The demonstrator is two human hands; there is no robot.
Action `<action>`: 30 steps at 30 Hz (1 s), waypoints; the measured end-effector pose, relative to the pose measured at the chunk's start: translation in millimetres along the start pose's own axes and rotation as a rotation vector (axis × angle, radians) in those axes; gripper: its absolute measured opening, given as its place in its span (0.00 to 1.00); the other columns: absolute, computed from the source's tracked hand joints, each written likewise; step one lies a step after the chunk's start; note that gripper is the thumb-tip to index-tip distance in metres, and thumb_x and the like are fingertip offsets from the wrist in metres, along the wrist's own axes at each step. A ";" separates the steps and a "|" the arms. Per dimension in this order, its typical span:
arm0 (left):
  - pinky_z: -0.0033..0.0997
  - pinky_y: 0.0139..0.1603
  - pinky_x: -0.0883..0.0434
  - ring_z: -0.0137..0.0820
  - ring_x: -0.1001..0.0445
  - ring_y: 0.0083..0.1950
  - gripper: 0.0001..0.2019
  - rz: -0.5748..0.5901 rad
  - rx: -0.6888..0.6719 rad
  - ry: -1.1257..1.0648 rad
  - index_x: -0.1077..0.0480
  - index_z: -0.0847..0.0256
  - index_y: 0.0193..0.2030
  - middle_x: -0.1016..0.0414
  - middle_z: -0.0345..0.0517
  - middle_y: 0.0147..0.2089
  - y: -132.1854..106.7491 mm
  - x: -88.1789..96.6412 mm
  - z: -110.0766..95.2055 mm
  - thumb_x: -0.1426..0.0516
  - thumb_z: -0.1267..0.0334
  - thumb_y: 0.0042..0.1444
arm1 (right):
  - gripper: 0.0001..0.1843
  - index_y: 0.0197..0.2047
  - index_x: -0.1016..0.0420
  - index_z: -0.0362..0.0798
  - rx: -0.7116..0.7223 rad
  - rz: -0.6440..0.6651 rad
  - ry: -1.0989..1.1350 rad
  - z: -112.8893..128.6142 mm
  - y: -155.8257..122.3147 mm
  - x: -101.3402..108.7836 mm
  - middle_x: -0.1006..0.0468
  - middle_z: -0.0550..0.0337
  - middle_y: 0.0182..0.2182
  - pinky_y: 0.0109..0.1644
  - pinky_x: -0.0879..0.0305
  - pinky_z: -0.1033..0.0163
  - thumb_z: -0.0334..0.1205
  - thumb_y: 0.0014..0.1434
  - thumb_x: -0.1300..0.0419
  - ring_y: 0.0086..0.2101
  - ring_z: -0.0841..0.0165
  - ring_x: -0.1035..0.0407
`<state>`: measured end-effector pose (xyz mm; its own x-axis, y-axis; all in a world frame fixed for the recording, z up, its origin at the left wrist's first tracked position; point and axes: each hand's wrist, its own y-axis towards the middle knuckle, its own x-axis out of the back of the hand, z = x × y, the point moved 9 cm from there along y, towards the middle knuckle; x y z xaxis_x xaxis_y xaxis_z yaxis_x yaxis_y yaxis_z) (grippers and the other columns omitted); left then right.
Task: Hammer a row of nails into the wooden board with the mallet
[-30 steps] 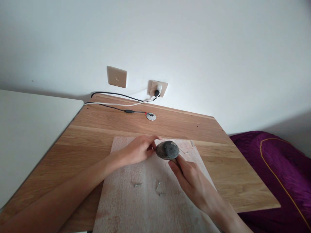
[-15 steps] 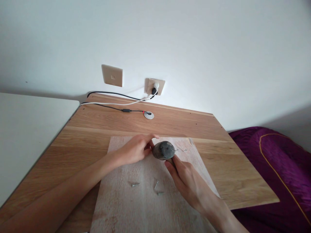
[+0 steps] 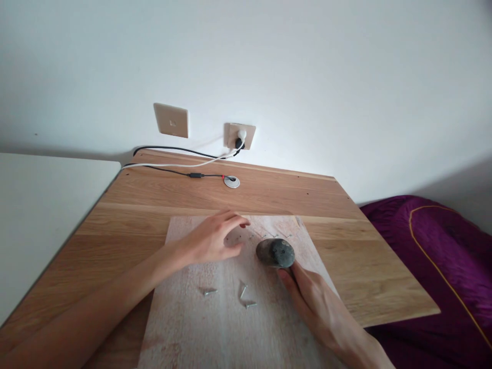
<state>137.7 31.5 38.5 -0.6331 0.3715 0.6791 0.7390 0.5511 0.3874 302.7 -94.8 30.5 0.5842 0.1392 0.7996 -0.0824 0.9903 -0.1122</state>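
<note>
My right hand [image 3: 315,294] is wrapped round the handle of a mallet. The mallet's dark, worn head [image 3: 273,252] is held over the pale wooden board [image 3: 196,328]. To its left, my left hand [image 3: 215,236] is open, thumb and fingers apart, with nothing between them. Small dark spots show on the board by its fingertips. Beyond the mallet head are thin nails or screws [image 3: 289,236] near the far right corner. Closer to me lie loose screws: one at left [image 3: 210,292], one slanted [image 3: 243,291] and one beside it [image 3: 251,305].
Under the board is a wooden desk [image 3: 384,277]. Black and white cables [image 3: 172,165] run along its back to a wall socket [image 3: 248,137], near a round cable grommet [image 3: 231,182]. A white surface [image 3: 49,205] adjoins at left; purple fabric [image 3: 434,256] lies at right.
The mallet has moved right and slightly toward me, away from my left hand. The left hand's fingers have spread apart. The view has shifted slightly.
</note>
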 end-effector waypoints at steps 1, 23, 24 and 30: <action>0.42 0.58 0.25 0.41 0.22 0.56 0.16 0.002 -0.033 0.037 0.26 0.61 0.56 0.20 0.52 0.54 -1.8 2.2 -10.3 0.37 0.67 0.61 | 0.18 0.46 0.29 0.53 0.009 -0.006 0.006 0.1 0.4 0.1 0.16 0.55 0.34 0.37 0.32 0.56 0.51 0.80 0.55 0.34 0.56 0.20; 0.40 0.43 0.27 0.38 0.24 0.39 0.06 0.296 -0.296 0.493 0.26 0.61 0.39 0.23 0.44 0.37 -36.4 -45.3 -96.2 0.35 0.74 0.59 | 0.16 0.44 0.32 0.53 0.096 -0.043 -0.027 6.5 0.3 2.6 0.17 0.54 0.32 0.34 0.32 0.56 0.43 0.80 0.57 0.32 0.56 0.19; 0.39 0.44 0.27 0.37 0.23 0.39 0.06 0.252 -0.261 0.407 0.26 0.60 0.39 0.23 0.44 0.37 -33.2 -34.4 -89.6 0.35 0.74 0.60 | 0.16 0.44 0.32 0.52 0.093 -0.033 -0.021 5.8 -0.2 1.6 0.17 0.54 0.33 0.34 0.32 0.55 0.43 0.81 0.57 0.33 0.55 0.19; 0.27 0.43 0.28 0.28 0.23 0.38 0.09 -0.063 0.082 -0.055 0.24 0.57 0.40 0.20 0.37 0.38 -24.5 32.2 -10.7 0.40 0.76 0.60 | 0.16 0.43 0.33 0.53 0.056 -0.032 -0.025 1.6 -0.6 0.6 0.16 0.54 0.34 0.35 0.32 0.55 0.46 0.81 0.56 0.33 0.55 0.19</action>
<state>101.7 22.0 57.6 -0.6909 0.3739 0.6187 0.6777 0.6329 0.3743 301.9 -95.3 31.9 0.5667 0.1064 0.8170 -0.1091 0.9926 -0.0536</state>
